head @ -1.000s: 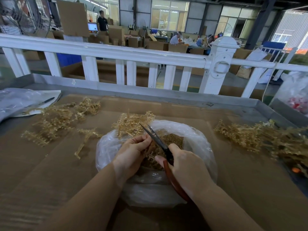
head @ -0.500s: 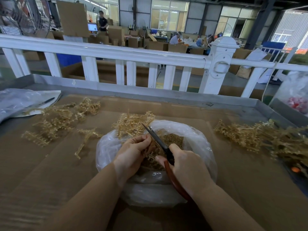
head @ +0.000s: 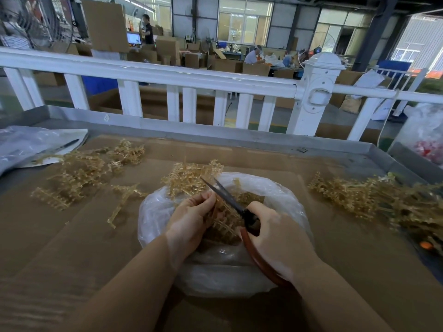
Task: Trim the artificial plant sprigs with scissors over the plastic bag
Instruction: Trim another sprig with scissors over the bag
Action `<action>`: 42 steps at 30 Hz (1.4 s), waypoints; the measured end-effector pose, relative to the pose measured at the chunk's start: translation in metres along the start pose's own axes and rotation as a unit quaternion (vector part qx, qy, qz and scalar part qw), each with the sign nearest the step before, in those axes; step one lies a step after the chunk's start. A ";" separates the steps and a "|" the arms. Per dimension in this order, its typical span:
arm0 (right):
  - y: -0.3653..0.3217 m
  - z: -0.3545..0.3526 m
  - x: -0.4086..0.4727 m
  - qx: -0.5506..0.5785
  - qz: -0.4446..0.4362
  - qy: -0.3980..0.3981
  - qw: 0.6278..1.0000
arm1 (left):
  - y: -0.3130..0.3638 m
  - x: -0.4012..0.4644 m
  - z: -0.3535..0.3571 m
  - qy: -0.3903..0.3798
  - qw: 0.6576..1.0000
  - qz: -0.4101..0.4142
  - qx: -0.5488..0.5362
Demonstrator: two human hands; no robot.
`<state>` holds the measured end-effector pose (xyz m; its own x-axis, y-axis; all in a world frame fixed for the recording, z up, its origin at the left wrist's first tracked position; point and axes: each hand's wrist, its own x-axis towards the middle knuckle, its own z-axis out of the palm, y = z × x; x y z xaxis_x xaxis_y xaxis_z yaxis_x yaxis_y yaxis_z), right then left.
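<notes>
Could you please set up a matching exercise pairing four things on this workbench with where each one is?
Things:
1. scissors
2. plastic bag
3. sprig being trimmed
4. flat grey bag

Places:
A. far left corner of the bench
B. gripped in the left hand
C. gripped in the right hand
D. open under both hands, cuttings inside

Pairs: 1-C, 2-D, 3-B, 4-A

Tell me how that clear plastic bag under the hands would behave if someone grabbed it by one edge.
The plastic bag looks thin and crumpled, so it would probably go floppy and sag. The trimmings heaped inside would likely slide or spill. It seems light, so a tug might drag it across the cardboard.
</notes>
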<state>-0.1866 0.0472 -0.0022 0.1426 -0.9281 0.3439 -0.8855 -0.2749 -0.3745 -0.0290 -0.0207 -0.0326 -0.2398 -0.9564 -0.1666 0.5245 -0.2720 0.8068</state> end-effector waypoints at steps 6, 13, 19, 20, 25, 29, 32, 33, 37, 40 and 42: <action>0.000 -0.010 0.002 0.128 0.068 0.036 0.989 | -0.001 0.002 0.006 0.028 0.999 0.032 0.009; -0.004 -0.009 0.014 0.234 0.142 0.046 0.961 | 0.005 -0.005 0.010 -0.025 0.995 0.041 0.084; -0.007 -0.014 0.020 0.311 0.176 0.058 0.932 | 0.011 -0.010 0.016 -0.054 0.996 -0.003 0.064; -0.008 -0.015 0.019 0.315 0.178 0.075 0.929 | 0.011 -0.010 0.016 -0.046 0.998 -0.009 0.038; -0.011 -0.015 0.017 0.321 0.172 0.123 0.923 | 0.010 -0.012 0.014 -0.022 0.993 -0.022 -0.112; -0.013 -0.013 0.014 0.330 0.158 0.157 0.917 | 0.005 -0.013 0.018 0.005 0.990 -0.038 -0.133; -0.015 -0.013 0.014 0.319 0.146 0.176 0.920 | 0.004 -0.016 0.023 0.020 0.996 -0.040 -0.076; -0.016 -0.013 0.014 0.321 0.144 0.179 0.919 | 0.004 -0.017 0.023 0.016 0.998 -0.041 -0.054; -0.019 -0.013 0.015 0.321 0.132 0.182 0.920 | 0.002 -0.023 0.027 0.004 0.999 -0.035 -0.012; -0.019 -0.012 0.014 0.314 0.132 0.176 0.924 | -0.002 -0.022 0.028 0.026 0.999 -0.017 -0.033; -0.018 -0.011 0.013 0.297 0.132 0.172 0.930 | -0.002 -0.021 0.026 0.045 0.998 0.016 -0.040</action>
<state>-0.1737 0.0429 0.0185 -0.2861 -0.8754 0.3896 -0.4546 -0.2339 -0.8594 -0.0460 0.0030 -0.0156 -0.1488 -0.9696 -0.1941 0.5957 -0.2446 0.7650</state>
